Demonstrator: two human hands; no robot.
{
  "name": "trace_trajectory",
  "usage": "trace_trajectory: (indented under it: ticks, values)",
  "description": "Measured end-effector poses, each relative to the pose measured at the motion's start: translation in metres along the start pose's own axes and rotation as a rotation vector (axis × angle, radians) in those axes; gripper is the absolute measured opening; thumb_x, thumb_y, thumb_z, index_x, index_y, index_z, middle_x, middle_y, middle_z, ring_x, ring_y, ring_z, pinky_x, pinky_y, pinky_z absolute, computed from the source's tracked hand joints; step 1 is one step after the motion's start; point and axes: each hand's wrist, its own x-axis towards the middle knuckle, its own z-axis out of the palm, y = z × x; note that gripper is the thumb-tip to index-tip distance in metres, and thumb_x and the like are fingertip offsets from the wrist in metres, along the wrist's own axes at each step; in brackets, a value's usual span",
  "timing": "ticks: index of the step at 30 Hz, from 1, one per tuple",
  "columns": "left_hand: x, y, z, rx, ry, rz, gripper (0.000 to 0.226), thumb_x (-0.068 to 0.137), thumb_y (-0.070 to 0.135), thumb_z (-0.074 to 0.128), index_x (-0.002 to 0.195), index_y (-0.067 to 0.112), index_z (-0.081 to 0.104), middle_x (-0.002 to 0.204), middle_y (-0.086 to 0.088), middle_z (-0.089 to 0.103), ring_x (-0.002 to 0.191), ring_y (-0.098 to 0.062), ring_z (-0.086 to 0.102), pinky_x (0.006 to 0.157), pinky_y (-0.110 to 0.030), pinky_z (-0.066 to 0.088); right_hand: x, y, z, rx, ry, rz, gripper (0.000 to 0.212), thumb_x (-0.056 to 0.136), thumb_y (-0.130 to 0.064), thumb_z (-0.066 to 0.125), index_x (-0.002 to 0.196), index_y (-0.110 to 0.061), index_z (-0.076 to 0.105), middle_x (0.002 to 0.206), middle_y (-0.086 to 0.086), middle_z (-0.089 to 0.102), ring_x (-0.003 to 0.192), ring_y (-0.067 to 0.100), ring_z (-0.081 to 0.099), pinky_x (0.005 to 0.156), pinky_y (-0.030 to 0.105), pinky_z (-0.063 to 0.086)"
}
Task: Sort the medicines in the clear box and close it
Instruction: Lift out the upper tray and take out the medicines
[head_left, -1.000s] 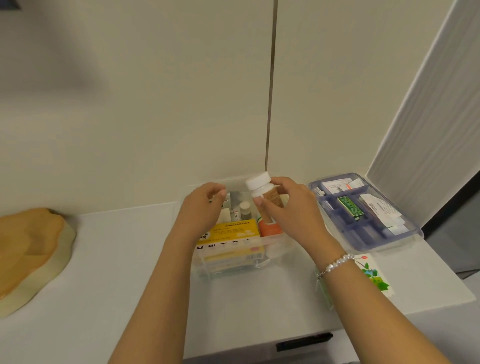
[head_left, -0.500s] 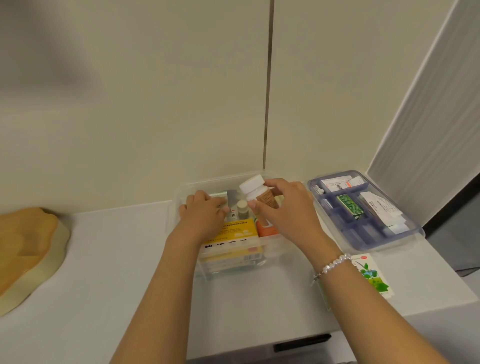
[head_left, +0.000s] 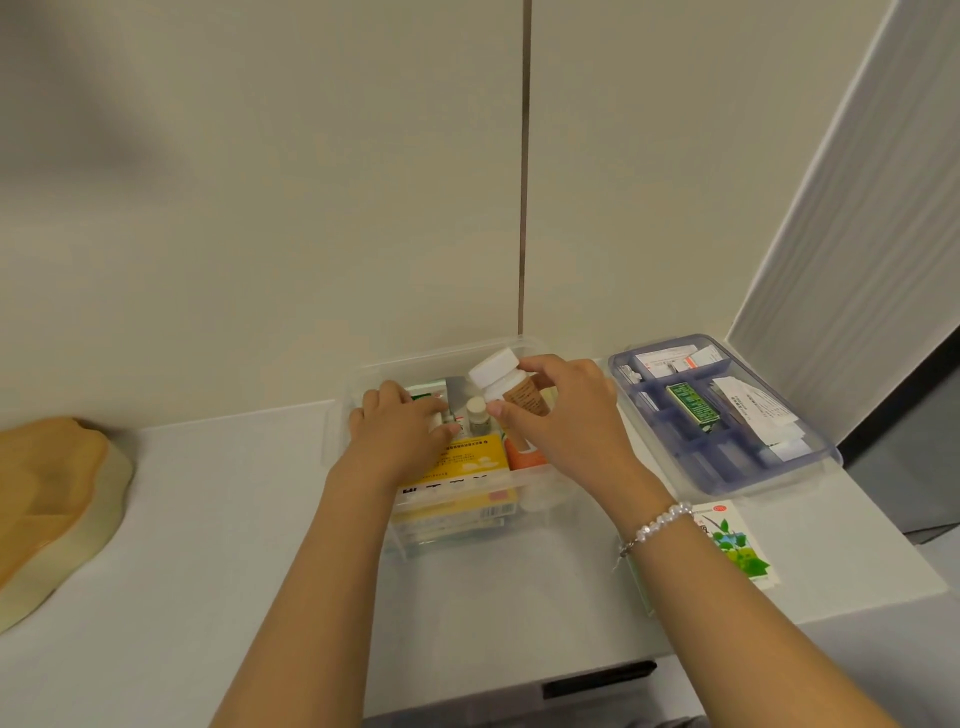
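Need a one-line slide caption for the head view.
Right hand lowers a white-capped bottle into the clear box.

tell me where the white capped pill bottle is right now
In the head view, the white-capped bottle is tilted in the right hand over the back of the clear box, above the small vial.

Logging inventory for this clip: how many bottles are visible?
2: the white-capped bottle tilted in the right hand, and a small vial upright in the clear box. Others may be hidden.
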Motion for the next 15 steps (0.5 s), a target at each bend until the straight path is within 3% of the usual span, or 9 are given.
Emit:
trace_trajectory:
  ticks: [15]
  values:
    - [0.0004, 0.0049, -0.0025, -0.036, 0.044, -0.009, 0.027, 0.087, 0.041, 0.049, 0.112, 0.033, 0.054, 0.125, -0.006, 0.05, 0.118, -0.032, 0.041, 0.098, -0.044, 0.031, 0.0014, -0.0001, 0.0031, -0.055, 0.012, -0.016, 0.053, 0.07, -0.057, 0.064, 0.116, -0.033, 0.053, 0.109, -0.004, 0.062, 0.108, 0.015, 0.042, 0.084, 0.03, 0.025]
